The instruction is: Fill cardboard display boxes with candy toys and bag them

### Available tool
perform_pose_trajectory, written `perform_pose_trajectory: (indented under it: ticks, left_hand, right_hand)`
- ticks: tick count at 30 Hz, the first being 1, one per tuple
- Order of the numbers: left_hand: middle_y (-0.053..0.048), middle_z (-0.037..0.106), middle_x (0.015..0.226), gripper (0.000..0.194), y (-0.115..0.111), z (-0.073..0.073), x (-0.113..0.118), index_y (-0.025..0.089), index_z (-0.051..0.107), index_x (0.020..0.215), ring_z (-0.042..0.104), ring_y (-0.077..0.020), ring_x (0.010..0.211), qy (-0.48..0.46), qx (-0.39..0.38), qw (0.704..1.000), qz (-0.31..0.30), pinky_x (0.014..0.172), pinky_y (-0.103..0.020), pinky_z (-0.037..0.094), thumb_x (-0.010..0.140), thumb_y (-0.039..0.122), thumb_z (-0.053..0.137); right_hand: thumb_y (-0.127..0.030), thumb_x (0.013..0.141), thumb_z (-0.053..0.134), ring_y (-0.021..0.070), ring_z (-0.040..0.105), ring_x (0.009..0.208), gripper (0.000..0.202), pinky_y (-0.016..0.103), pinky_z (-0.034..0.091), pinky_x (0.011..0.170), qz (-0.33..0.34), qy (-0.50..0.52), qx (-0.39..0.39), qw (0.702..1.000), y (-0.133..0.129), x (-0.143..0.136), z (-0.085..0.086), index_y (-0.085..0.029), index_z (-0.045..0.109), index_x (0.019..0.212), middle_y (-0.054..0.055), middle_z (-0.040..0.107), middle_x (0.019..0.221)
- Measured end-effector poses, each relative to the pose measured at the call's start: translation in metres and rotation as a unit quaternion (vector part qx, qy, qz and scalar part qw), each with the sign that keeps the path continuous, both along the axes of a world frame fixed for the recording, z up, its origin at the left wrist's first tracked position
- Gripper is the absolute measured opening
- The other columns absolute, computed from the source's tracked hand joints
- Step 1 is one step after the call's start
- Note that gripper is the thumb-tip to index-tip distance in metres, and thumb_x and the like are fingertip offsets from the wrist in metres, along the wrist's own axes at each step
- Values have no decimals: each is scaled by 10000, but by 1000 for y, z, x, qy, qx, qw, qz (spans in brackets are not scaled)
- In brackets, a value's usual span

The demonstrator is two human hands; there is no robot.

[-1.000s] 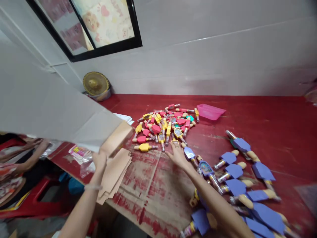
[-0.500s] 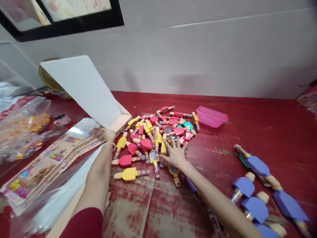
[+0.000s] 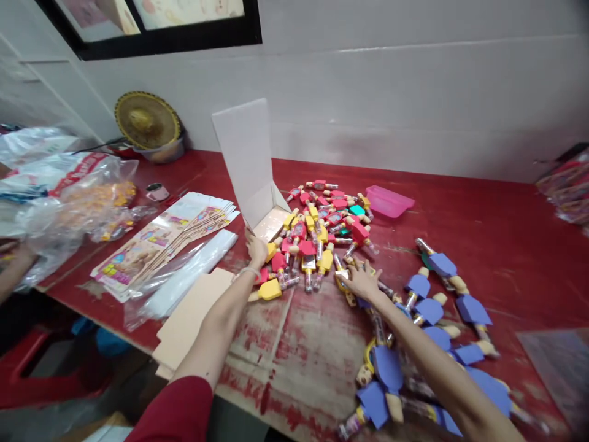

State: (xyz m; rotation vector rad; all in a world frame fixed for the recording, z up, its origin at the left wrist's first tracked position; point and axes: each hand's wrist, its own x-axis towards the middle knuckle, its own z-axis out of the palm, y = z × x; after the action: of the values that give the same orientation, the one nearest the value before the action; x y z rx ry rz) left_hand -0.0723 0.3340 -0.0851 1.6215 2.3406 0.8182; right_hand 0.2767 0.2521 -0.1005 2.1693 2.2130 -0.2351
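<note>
My left hand (image 3: 257,248) is at the lower left corner of an upright white board box (image 3: 246,159), its fingers closed on the box's edge. My right hand (image 3: 361,281) has its fingers spread over a yellow piece (image 3: 342,277) near the right side of the pile. Red pieces (image 3: 306,247), yellow pieces (image 3: 270,290) and a green piece (image 3: 357,210), each with a clear tube, lie heaped between the hands. Blue pieces (image 3: 386,368) are spread around my right forearm.
Printed cards (image 3: 151,242), a clear plastic sleeve (image 3: 197,270) and tan cardboard (image 3: 196,313) lie left. Beyond are plastic bags (image 3: 73,196) and a straw hat (image 3: 147,120). A pink tray (image 3: 390,201) sits behind the pile. Another person's hand (image 3: 13,264) shows at far left.
The view has swung left. My left hand and the box have moved right across the table towards the pile, and the board stands more upright. My right hand has shifted to the pile's right side.
</note>
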Motion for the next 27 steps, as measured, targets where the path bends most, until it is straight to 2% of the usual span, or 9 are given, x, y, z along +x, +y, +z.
perform_pose_trajectory:
  ticks: [3,5,7,9,11,14,17,22,27]
  left_hand:
    - [-290,487,1497,723,-28,-9,24,81,281,1573,623,-329,1249,-30,-10,999,20,997,-449,530,904,176,539]
    - [-302,438,1533,735,-44,-16,39,73,266,1581,592,-360,1292,-47,-6,998,31,1015,-480,518,893,152,513]
    - [-305,367,1579,733,-60,-24,52,55,220,1594,531,-376,1361,-60,5,997,40,1054,-506,488,899,121,446]
    - [-312,337,1593,726,-75,-31,59,26,179,1598,476,-379,1414,-70,18,997,41,1088,-519,457,905,97,383]
    - [-319,361,1577,724,-91,-37,61,4,174,1593,452,-379,1435,-79,29,996,25,1109,-522,436,900,89,365]
    - [-309,381,1570,751,-113,-44,50,-9,198,1582,425,-366,1458,-85,50,995,-21,1149,-514,399,862,74,393]
    - [-308,369,1578,786,-132,-50,33,-38,211,1566,398,-353,1477,-92,71,991,-63,1176,-508,371,817,69,426]
    - [-284,372,1585,816,-150,-58,8,-17,208,1573,447,-341,1445,-116,94,984,-93,1186,-486,372,813,124,472]
    - [-237,407,1570,775,-169,-48,-6,56,254,1565,416,-322,1456,-116,141,980,-81,1210,-486,334,875,247,550]
  right_hand:
    - [-323,999,452,460,264,1483,497,707,267,1127,0,-3,117,993,-36,-12,15,-94,544,1431,255,341,1601]
    - [-243,976,462,386,360,1447,477,601,298,1164,89,36,167,981,-67,-38,21,-100,548,1423,239,420,1555]
    - [-278,972,496,347,387,1436,484,571,282,1190,227,77,156,958,-99,-72,17,-146,546,1434,205,458,1538]
    - [-384,959,560,377,327,1473,551,661,207,1195,351,91,110,926,-129,-103,5,-212,505,1480,177,411,1583]
    - [-433,949,592,406,278,1496,588,744,171,1162,414,85,72,904,-151,-123,-11,-248,480,1495,168,372,1611]
    - [-314,969,568,377,298,1499,476,742,206,1152,415,68,62,905,-172,-118,-32,-211,528,1431,180,478,1532]
    - [-238,949,582,342,344,1484,385,707,194,1179,391,62,80,915,-188,-84,-41,-189,589,1331,171,584,1417]
    - [-162,893,599,373,383,1450,386,718,124,1188,319,28,83,944,-218,-34,-36,-165,630,1278,176,629,1340]
    - [-333,890,684,425,366,1430,566,649,246,1141,276,-7,50,960,-239,-40,-28,-207,553,1426,187,553,1442]
